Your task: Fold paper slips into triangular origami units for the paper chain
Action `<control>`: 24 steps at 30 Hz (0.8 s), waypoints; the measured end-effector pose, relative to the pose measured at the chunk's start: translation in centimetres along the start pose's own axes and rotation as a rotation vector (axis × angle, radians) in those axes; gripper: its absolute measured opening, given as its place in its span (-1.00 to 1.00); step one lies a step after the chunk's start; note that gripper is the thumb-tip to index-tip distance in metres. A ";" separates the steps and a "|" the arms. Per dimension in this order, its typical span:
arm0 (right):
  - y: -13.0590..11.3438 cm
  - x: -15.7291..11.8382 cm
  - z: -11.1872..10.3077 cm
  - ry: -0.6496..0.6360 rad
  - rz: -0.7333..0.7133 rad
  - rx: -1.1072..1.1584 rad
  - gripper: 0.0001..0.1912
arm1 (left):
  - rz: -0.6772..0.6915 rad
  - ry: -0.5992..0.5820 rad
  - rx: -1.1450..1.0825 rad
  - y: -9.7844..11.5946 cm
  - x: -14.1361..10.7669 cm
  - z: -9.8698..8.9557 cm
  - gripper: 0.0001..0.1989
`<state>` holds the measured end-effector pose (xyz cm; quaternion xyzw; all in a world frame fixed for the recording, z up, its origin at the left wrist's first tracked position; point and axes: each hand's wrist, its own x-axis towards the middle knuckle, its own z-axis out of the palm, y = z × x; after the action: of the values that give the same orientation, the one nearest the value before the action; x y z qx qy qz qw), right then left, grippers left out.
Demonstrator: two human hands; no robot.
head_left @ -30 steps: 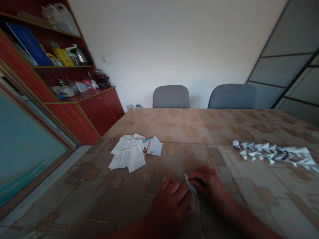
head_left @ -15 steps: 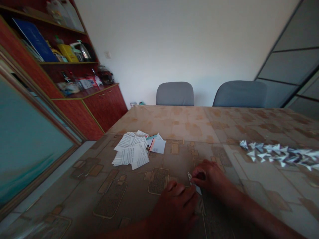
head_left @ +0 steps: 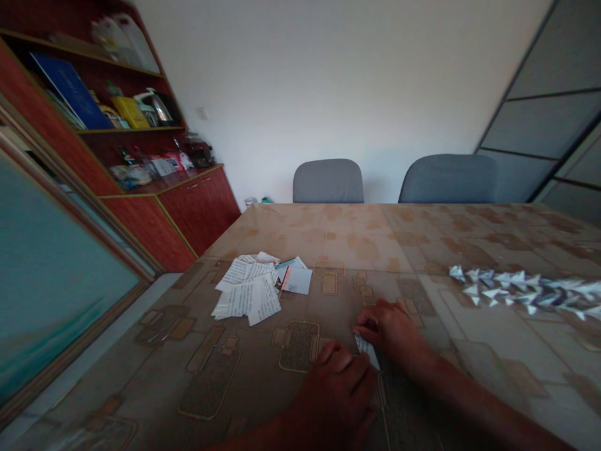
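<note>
A small folded slip of printed paper (head_left: 367, 352) lies on the patterned tablecloth between my hands. My left hand (head_left: 340, 385), fingers curled, is at its near end, with the fingertips mostly hidden. At its far end my right hand (head_left: 392, 329) has thumb and fingers drawn together on the paper's edge, covering that end. Left of the hands lies a loose pile of cut printed paper pieces (head_left: 248, 291), with a white card (head_left: 298, 280) at its right side. Rows of folded paper pieces (head_left: 523, 289) with pointed tips stand to the right.
The table (head_left: 323, 232) reaches back to two grey chairs (head_left: 328, 181) by the white wall. A red-brown cabinet (head_left: 201, 200) with shelves of household things, a kettle (head_left: 160, 108) among them, stands on the left. A grey panelled surface (head_left: 539, 119) is at the right.
My right hand's fingers have shifted slightly left and now cover the paper's far end. My left hand stays nearly in place. The view has tilted a little.
</note>
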<state>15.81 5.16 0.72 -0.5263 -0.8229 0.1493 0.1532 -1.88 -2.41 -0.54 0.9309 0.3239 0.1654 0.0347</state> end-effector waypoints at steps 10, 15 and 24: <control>0.9 0.4 -0.4 -0.054 -0.103 0.095 -0.78 | 0.019 0.080 0.024 -0.7 -0.1 1.5 -0.63; 1.6 0.2 -1.4 -0.124 -0.199 0.173 -0.90 | 0.006 0.060 0.007 -0.5 -0.1 1.3 -0.64; 1.4 0.6 -0.5 -0.095 -0.123 0.156 -0.90 | -0.030 0.046 -0.073 -0.3 0.0 0.3 -0.58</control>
<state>16.92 6.25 0.69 -0.4536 -0.8459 0.2279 0.1633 -1.93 -2.14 -0.91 0.9200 0.3321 0.1980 0.0637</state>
